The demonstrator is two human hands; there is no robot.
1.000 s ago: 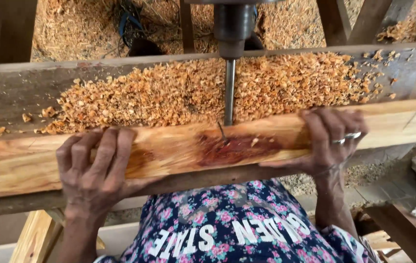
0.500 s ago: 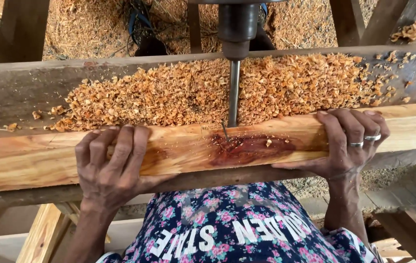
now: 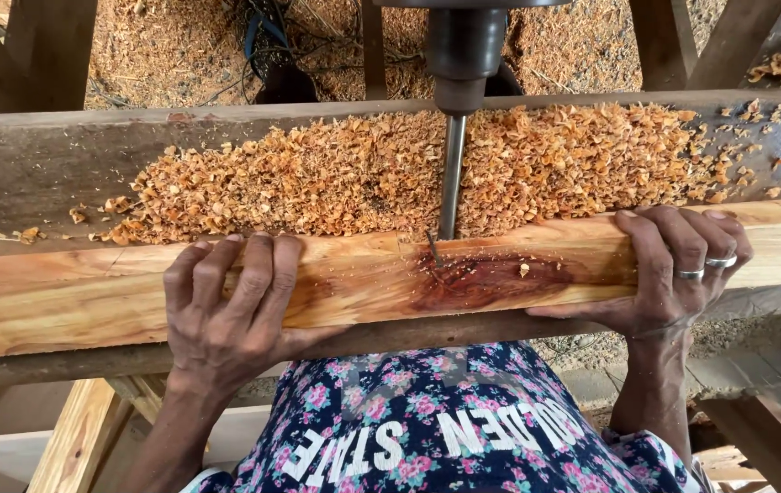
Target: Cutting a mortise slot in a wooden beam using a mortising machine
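Plank (image 3: 354, 288) is lying across the middle of the frame, both hands, left hand (image 3: 226, 306) and right hand (image 3: 674, 269), closing their grip over it. Drill bit (image 3: 450, 173) is touching its far edge by a dark reddish patch, no hole showing yet; shavings (image 3: 317, 173) are already heaping behind

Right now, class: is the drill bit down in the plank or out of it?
Cannot tell for sure: the drill bit ends at the plank's far edge, its tip hidden.

A long wooden beam (image 3: 363, 283) lies crosswise on the surface (image 3: 34, 160), nearest the person. The left hand (image 3: 226, 319) lies over the beam left of centre, and the right hand (image 3: 674, 269) grips it at the right. Between the hands, a drill bit (image 3: 450, 178) comes down vertically onto the beam's far edge. Behind the beam, wood shavings (image 3: 336, 173) lie heaped on the surface, on both sides of the bit.
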